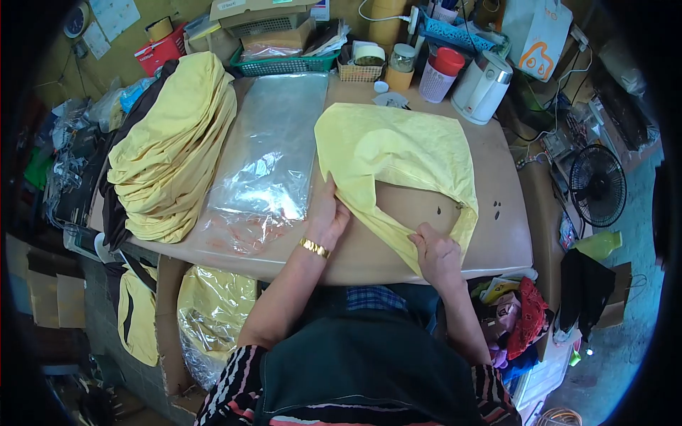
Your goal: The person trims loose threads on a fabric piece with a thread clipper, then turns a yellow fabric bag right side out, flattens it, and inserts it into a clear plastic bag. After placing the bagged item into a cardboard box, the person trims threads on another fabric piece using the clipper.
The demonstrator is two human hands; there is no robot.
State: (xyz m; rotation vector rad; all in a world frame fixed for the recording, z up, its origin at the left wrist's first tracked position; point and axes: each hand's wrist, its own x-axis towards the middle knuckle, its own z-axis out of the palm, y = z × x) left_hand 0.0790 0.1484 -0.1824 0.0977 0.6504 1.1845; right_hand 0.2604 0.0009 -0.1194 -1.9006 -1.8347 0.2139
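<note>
A pale yellow cloth piece (398,135) with a large curved opening lies spread on the table, its wide part on the far side. My left hand (331,216) grips its left edge, with the thumb on the near side and the other fingers partly hidden. My right hand (436,257) is closed on the narrow band at the near end of the opening, fingers curled over the fabric. Bare table shows through the opening. To the left of my left hand lies a stack of clear plastic bags (266,149).
A tall heap of folded yellow cloth (174,149) stands at the table's left. Along the back are a green basket (284,65), a jar (401,58), a red-lidded cup (444,71) and a white kettle (483,86). A box with a bagged yellow bundle (217,305) sits below the front edge.
</note>
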